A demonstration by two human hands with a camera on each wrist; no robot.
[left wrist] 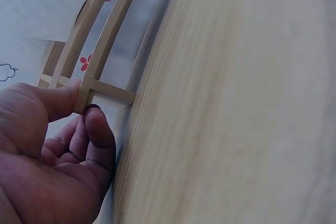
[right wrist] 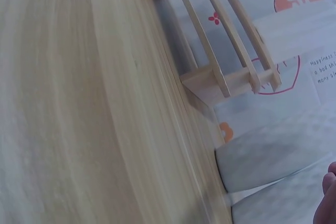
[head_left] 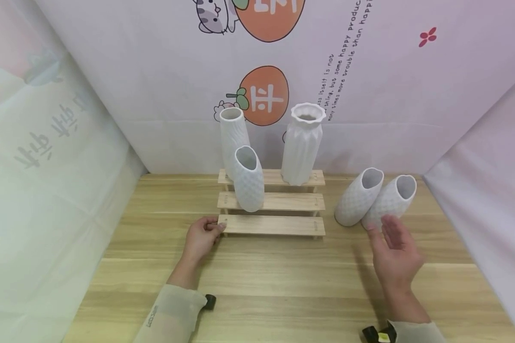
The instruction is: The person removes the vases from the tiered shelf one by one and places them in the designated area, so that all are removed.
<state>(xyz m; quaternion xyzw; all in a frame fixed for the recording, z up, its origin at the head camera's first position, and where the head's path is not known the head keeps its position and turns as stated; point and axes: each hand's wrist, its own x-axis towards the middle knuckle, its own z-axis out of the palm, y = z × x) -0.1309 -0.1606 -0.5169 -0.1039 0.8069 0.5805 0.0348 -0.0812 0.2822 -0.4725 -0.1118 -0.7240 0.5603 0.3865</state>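
Observation:
My left hand (head_left: 201, 238) pinches the left end of the lowest board of a three-step wooden stand (head_left: 270, 225), thumb on top and fingers curled below. In the right wrist view two white slant-mouthed vases (right wrist: 278, 150) stand side by side, with only my fingertips (right wrist: 328, 192) showing at the edge. My right hand (head_left: 396, 255) is beside the front of the right-hand vase (head_left: 390, 202), fingers loosely extended and partly overlapping its base. Next to it leans the other dimpled vase (head_left: 356, 202). A matching vase (head_left: 250, 188) rests on the stand's middle step.
On the top step are a tall ribbed vase (head_left: 231, 131), partly hidden, and a fluted vase with a scalloped rim (head_left: 301, 150). Printed cloth (head_left: 176, 95) rises behind the wooden table (head_left: 274, 295), and cloth walls flank both sides.

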